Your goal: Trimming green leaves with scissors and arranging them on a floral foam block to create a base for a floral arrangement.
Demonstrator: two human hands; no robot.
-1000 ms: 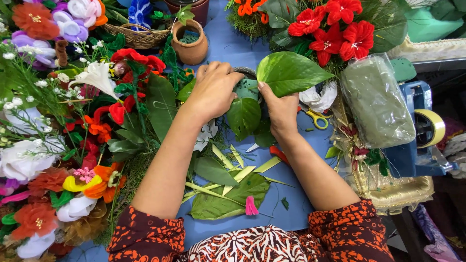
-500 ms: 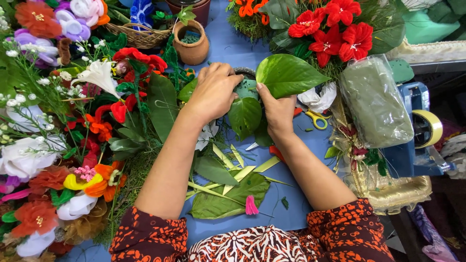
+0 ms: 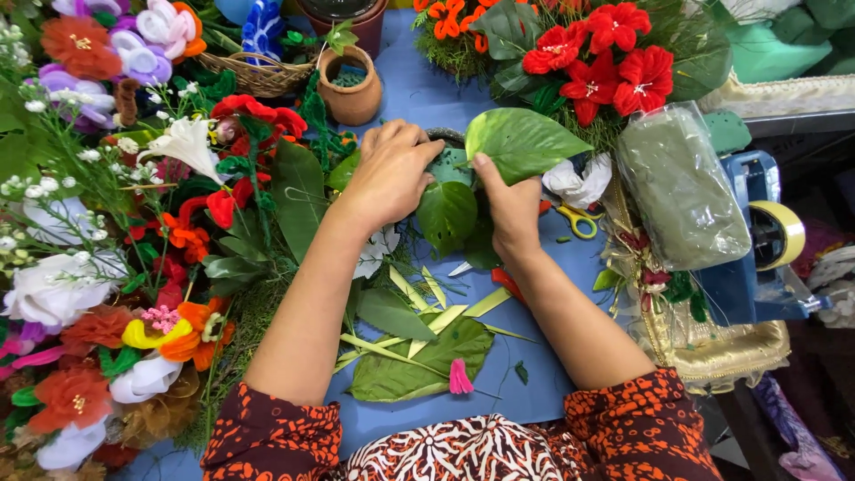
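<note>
A broad, glossy green heart-shaped leaf [image 3: 524, 142] is pinched at its lower edge by the right hand [image 3: 509, 207], thumb and fingers closed on it, and it is held tilted up over a small round dark-green foam base [image 3: 450, 162]. The left hand [image 3: 388, 171] is laid palm down on that base, fingers curled over its rim; whether anything is gripped beneath cannot be told. Two more dark green leaves [image 3: 450, 214] are seen tucked just below the base, between the two wrists.

Little open room is left. The left edge is crowded by a bank of artificial flowers in red, orange, white and purple [image 3: 107, 223], touching the left forearm. Above, a small terracotta pot [image 3: 351, 89] and a woven basket [image 3: 258, 76] are set close by. To the right, a red artificial hibiscus bunch [image 3: 606, 53], yellow-handled scissors [image 3: 577, 219], a clear plastic bag of dark green moss [image 3: 681, 191] and a blue tape dispenser [image 3: 766, 245] are packed together.

The only bare patch of the blue table covering [image 3: 534, 374] is found between the forearms, and there a large flat leaf [image 3: 419, 365], pale green leaf strips [image 3: 427, 312] and a small pink bud [image 3: 460, 379] are scattered.
</note>
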